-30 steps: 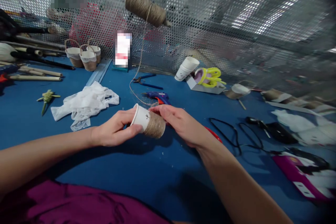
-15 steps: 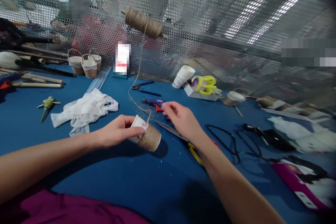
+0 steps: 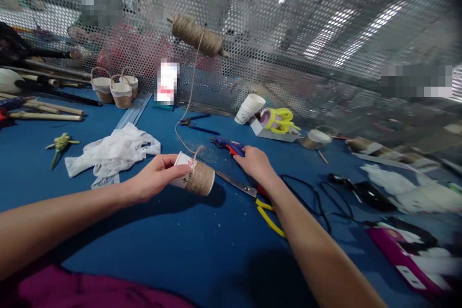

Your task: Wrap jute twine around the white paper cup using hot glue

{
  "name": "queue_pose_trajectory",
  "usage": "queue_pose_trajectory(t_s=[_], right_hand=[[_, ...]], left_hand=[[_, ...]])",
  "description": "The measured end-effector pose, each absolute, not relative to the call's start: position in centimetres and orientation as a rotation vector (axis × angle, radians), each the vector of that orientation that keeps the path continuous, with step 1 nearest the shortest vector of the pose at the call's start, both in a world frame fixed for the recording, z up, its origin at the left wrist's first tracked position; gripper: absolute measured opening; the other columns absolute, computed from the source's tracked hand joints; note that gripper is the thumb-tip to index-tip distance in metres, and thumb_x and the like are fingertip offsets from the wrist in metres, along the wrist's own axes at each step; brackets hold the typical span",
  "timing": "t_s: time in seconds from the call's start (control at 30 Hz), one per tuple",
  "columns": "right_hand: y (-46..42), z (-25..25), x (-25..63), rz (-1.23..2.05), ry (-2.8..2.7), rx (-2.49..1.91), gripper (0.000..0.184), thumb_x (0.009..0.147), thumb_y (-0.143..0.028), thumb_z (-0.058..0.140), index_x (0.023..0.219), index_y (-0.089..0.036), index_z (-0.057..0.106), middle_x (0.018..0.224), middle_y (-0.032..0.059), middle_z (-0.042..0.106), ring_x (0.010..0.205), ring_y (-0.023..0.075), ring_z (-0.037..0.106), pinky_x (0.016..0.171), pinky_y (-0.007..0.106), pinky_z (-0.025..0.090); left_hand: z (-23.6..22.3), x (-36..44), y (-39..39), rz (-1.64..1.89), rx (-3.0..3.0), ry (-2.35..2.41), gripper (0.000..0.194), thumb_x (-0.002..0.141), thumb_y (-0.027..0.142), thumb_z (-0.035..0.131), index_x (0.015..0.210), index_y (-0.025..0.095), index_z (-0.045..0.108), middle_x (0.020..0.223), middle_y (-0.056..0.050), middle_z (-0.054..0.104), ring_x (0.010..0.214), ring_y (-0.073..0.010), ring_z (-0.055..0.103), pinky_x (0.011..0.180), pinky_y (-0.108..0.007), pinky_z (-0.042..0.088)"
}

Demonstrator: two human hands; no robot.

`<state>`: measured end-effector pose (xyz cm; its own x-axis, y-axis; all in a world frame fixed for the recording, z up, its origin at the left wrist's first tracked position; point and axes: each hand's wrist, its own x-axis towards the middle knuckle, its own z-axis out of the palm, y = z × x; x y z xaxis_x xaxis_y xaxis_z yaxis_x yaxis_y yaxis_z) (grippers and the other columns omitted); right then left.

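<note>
My left hand [image 3: 159, 175] is closed on a paper cup [image 3: 201, 179], tilted on its side above the table, its lower part wrapped in brown twine. From the cup a strand of twine [image 3: 190, 91] runs up to a spool of twine [image 3: 197, 34] hung on the mesh. My right hand [image 3: 254, 163] has its fingers wrapped round the handle of a blue and orange hot glue gun [image 3: 231, 146], whose nozzle points left. Beneath the right forearm lie scissors [image 3: 258, 197] with yellow handles, their blades toward the cup.
Behind the glue gun lie blue-handled pliers [image 3: 200, 124]. White lace [image 3: 115, 151] is heaped at left, near small twine baskets [image 3: 121, 94]. Stacked paper cups [image 3: 249, 108] lean beside a white box [image 3: 276, 132]. A black cable [image 3: 319, 197] and a purple power strip [image 3: 393, 255] occupy the right.
My right hand has closed round the glue gun's handle and shifted it slightly right. The cup in my left hand has moved a little up and left in view.
</note>
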<state>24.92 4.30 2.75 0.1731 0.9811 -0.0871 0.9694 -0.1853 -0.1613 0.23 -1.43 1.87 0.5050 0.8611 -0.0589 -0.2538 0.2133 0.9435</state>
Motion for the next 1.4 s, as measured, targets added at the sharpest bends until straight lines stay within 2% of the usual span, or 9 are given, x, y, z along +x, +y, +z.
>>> queue_pose_trajectory(t_s=[0.17, 0.27, 0.33, 0.43, 0.57, 0.77, 0.97, 1.27, 1.4], right_hand=[[1.9, 4.3, 23.5, 0.328, -1.971, -2.086, 0.025, 0.083, -0.028, 0.05, 0.096, -0.011, 0.062, 0.104, 0.0155, 0.059, 0.098, 0.0262, 0.054, 0.086, 0.044, 0.04], [0.5, 5.6, 20.5, 0.641, -2.102, -1.76, 0.035, 0.086, -0.04, 0.041, 0.085, -0.018, 0.068, 0.085, 0.0071, 0.067, 0.08, 0.0195, 0.061, 0.073, 0.034, 0.047], [0.0, 6.0, 18.4, 0.82, -2.147, -1.547, 0.031, 0.086, -0.037, 0.042, 0.089, -0.021, 0.068, 0.087, 0.0027, 0.069, 0.081, 0.0149, 0.062, 0.072, 0.027, 0.048], [0.1, 6.2, 16.1, 0.898, -2.117, -1.354, 0.024, 0.083, -0.026, 0.049, 0.099, -0.018, 0.064, 0.101, 0.0038, 0.067, 0.09, 0.0129, 0.061, 0.077, 0.025, 0.047], [0.4, 6.1, 14.4, 0.978, -2.147, -1.21, 0.017, 0.078, -0.021, 0.055, 0.087, -0.014, 0.067, 0.09, 0.0059, 0.068, 0.081, 0.0133, 0.062, 0.072, 0.025, 0.048], [1.1, 6.4, 15.7, 0.846, -2.122, -1.445, 0.018, 0.08, -0.027, 0.054, 0.087, -0.017, 0.067, 0.087, 0.0008, 0.069, 0.08, 0.0123, 0.062, 0.072, 0.022, 0.047], [3.2, 5.8, 23.0, 0.361, -1.809, -2.075, 0.028, 0.083, -0.026, 0.049, 0.104, -0.009, 0.057, 0.103, 0.0151, 0.06, 0.098, 0.0258, 0.055, 0.086, 0.041, 0.04], [4.6, 2.7, 25.2, 0.499, -1.687, -2.318, 0.028, 0.086, -0.031, 0.048, 0.11, -0.019, 0.052, 0.114, 0.007, 0.053, 0.094, 0.0178, 0.055, 0.078, 0.038, 0.047], [2.9, 4.0, 25.1, 0.583, -1.577, -2.148, 0.034, 0.077, -0.024, 0.057, 0.108, -0.012, 0.051, 0.097, 0.0105, 0.06, 0.083, 0.0193, 0.059, 0.073, 0.035, 0.048]], left_hand=[[1.8, 0.4, -1.6, 0.831, 1.11, 0.714, 0.021, 0.067, 0.028, 0.065, 0.08, 0.011, 0.066, 0.072, -0.002, 0.065, 0.066, -0.0109, 0.055, 0.064, -0.021, 0.04], [2.0, 0.5, -1.8, 0.794, 1.158, 0.73, 0.02, 0.066, 0.027, 0.065, 0.077, 0.011, 0.066, 0.072, -0.001, 0.064, 0.065, -0.011, 0.054, 0.065, -0.022, 0.041], [2.1, 0.5, -1.8, 0.763, 1.188, 0.73, 0.019, 0.067, 0.028, 0.064, 0.076, 0.011, 0.065, 0.071, -0.001, 0.063, 0.064, -0.0103, 0.052, 0.064, -0.022, 0.04], [2.0, 0.6, -1.8, 0.715, 1.233, 0.719, 0.02, 0.07, 0.03, 0.061, 0.073, 0.01, 0.063, 0.066, 0.0, 0.059, 0.06, -0.0089, 0.048, 0.06, -0.021, 0.037], [1.5, 0.6, -1.7, 0.693, 1.313, 0.743, 0.027, 0.073, 0.034, 0.057, 0.065, 0.009, 0.061, 0.055, 0.003, 0.051, 0.051, -0.0062, 0.039, 0.052, -0.019, 0.03], [1.6, 0.7, -1.8, 0.684, 1.221, 0.821, 0.025, 0.071, 0.033, 0.057, 0.063, 0.01, 0.063, 0.053, 0.002, 0.053, 0.049, -0.0063, 0.039, 0.049, -0.019, 0.03], [1.7, 0.7, -1.8, 0.758, 1.161, 0.901, 0.025, 0.066, 0.034, 0.06, 0.057, 0.011, 0.061, 0.056, 0.0, 0.058, 0.052, -0.0084, 0.046, 0.052, -0.02, 0.035], [0.8, 0.4, -1.0, 0.817, 1.363, 0.886, 0.028, 0.073, 0.035, 0.054, 0.062, 0.011, 0.063, 0.057, 0.0, 0.058, 0.052, -0.0084, 0.046, 0.052, -0.02, 0.037], [0.7, 0.4, -0.9, 0.843, 1.418, 0.916, 0.027, 0.075, 0.032, 0.052, 0.058, 0.012, 0.06, 0.055, 0.001, 0.055, 0.05, -0.0073, 0.044, 0.052, -0.019, 0.037]])
